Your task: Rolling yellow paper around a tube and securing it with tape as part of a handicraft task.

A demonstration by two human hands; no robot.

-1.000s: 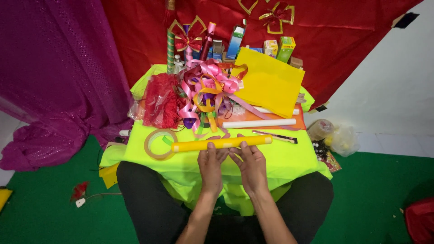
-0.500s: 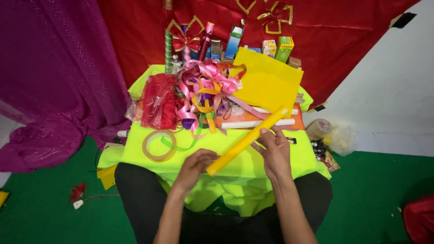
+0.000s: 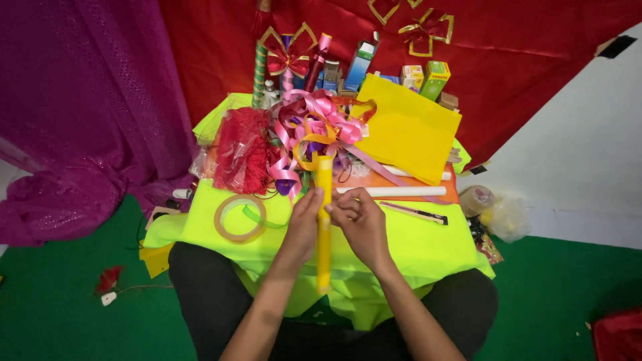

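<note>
A long, thin yellow rolled-paper tube (image 3: 324,224) stands lengthwise from near to far over the middle of the lime-green cloth, its far end reaching the curled ribbons, its near end overhanging the lap.

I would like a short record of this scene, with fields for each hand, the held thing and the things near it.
left hand: grips the yellow rolled tube from its left side
right hand: pinches the same tube from the right
tube position: lengthwise, pointing away from the person
surface: lime green cloth over the lap
left of hands: tape ring
right of hands: white roll, craft knife
behind: ribbon pile, yellow sheet
</note>
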